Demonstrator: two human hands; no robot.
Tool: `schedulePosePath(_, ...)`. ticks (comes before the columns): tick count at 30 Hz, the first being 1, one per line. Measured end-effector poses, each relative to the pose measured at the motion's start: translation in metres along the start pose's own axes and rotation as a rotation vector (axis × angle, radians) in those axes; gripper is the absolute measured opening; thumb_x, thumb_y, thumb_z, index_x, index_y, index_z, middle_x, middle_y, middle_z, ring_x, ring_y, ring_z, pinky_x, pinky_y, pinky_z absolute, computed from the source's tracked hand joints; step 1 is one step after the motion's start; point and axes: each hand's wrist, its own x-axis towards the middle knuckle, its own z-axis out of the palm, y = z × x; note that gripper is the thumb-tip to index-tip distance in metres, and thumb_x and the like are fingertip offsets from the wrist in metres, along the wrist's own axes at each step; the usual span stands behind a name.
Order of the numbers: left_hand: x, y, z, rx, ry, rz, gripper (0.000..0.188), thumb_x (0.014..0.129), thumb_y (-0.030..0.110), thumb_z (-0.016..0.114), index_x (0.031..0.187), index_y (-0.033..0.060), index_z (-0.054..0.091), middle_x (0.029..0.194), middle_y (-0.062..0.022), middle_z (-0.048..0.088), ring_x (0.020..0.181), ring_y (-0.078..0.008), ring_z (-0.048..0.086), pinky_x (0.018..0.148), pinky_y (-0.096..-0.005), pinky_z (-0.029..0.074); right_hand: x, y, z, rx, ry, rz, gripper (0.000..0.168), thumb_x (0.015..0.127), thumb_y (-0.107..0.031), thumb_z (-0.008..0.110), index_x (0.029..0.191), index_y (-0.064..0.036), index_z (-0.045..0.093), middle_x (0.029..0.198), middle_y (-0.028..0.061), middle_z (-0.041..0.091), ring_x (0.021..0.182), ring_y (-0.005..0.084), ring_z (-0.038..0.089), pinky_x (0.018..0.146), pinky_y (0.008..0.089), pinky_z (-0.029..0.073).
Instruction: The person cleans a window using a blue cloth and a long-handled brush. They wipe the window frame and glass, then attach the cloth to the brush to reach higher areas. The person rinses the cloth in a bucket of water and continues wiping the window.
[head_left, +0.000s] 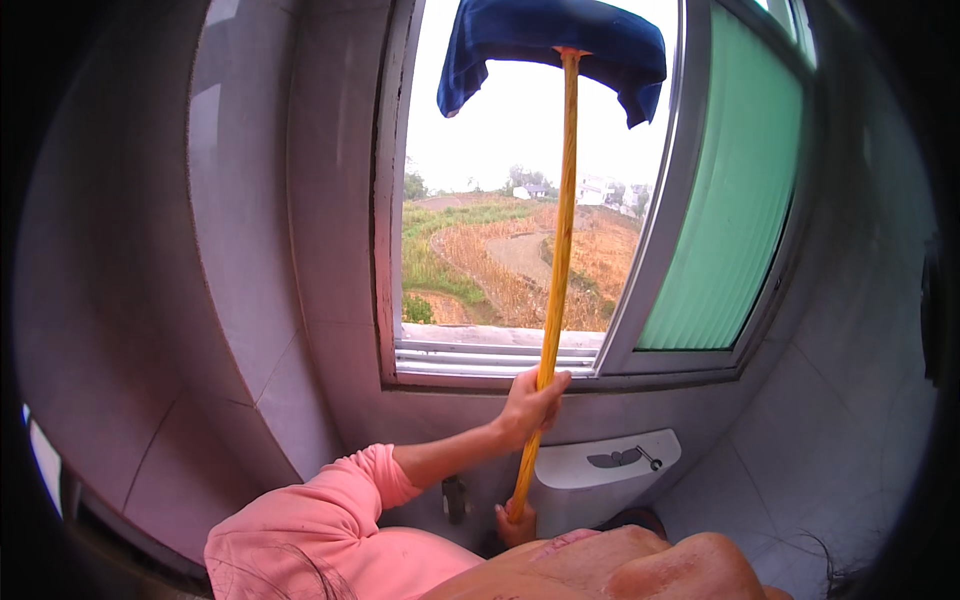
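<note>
A long yellow wooden pole (559, 277) runs up from low in front of me, and a dark blue cloth (555, 34) hangs draped over its head at the upper part of the window. My left hand (534, 405) is closed around the pole near the window's lower frame. Lower down, my right hand (517, 523) grips the pole near its bottom end, beside the toilet cistern. Both ends of the cloth hang down, one on each side of the pole.
The sliding window's left part stands open, with fields and houses outside. A green ribbed pane (724, 202) fills its right part. Below is a white toilet cistern (607, 459) with a small object on its lid. Grey tiled walls (334, 225) enclose both sides.
</note>
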Motion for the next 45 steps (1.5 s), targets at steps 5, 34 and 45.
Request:
schedulePosePath(5,-0.08,-0.06,0.011,0.101,0.056,0.011,0.027,0.095,0.029,0.059,0.081,0.0112,0.045,0.058,0.0036,0.045,0.046,-0.0062,0.043,0.043,-0.0204,0.036,-0.07,0.026,-0.007,-0.032,-0.066,0.3,0.023,0.078,-0.012,0.072,0.08,-0.004,0.051,0.064,0.0092,0.048,0.06,0.0192,0.049,0.057,0.0378,0.043)
schedulePosePath(34,0.103,0.337,0.208,0.401,0.002,0.626,0.021,0.092,0.015,0.061,0.086,-0.0056,0.056,0.064,-0.0072,0.055,0.046,-0.0145,0.053,0.041,-0.0278,0.046,0.122,-0.377,-0.161,0.661,-0.137,-0.216,0.058,0.101,-0.023,0.044,0.151,-0.015,0.014,0.058,-0.0031,0.037,0.04,0.0039,0.033,0.035,0.0198,0.027)
schedulePosePath(45,0.201,0.381,0.243,1.014,0.099,0.748,0.081,0.088,0.005,0.057,0.145,-0.0003,0.0,0.117,-0.0268,0.05,0.064,-0.0258,0.065,0.052,-0.0327,0.057,0.247,-0.423,-0.17,0.966,-0.094,-0.246,0.039,0.098,-0.031,0.052,0.135,-0.021,0.041,0.062,-0.0047,0.034,0.044,0.0021,0.029,0.038,0.0163,0.023)
